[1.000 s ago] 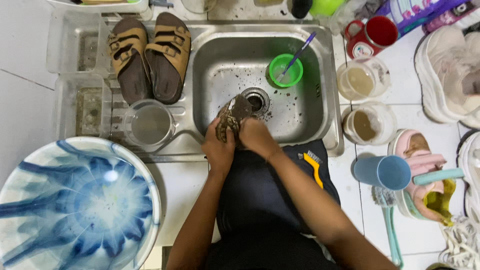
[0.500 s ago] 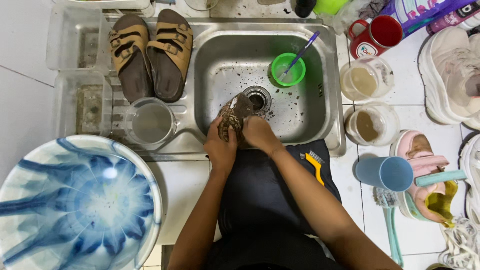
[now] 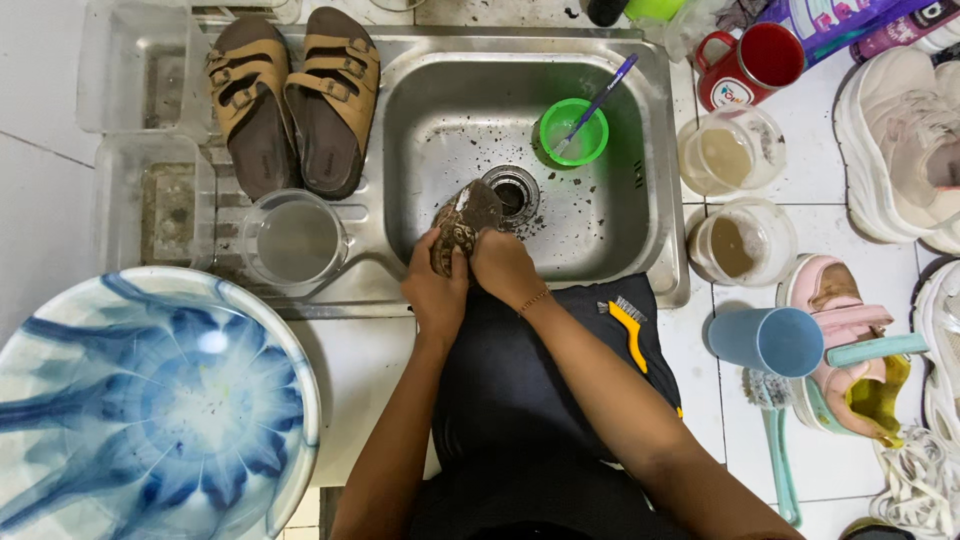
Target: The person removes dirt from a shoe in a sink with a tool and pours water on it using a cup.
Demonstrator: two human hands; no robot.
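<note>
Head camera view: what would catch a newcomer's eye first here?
At centre, the left hand and right hand grip a dirty brown shoe over the grit-speckled steel sink. A big blue-and-white basin fills the lower left corner. A pair of brown sandals lies on the drainboard, left of the sink.

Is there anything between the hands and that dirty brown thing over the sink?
Nothing visible. The left hand and right hand both grip the brown mottled item directly, above the sink near the drain.
</note>
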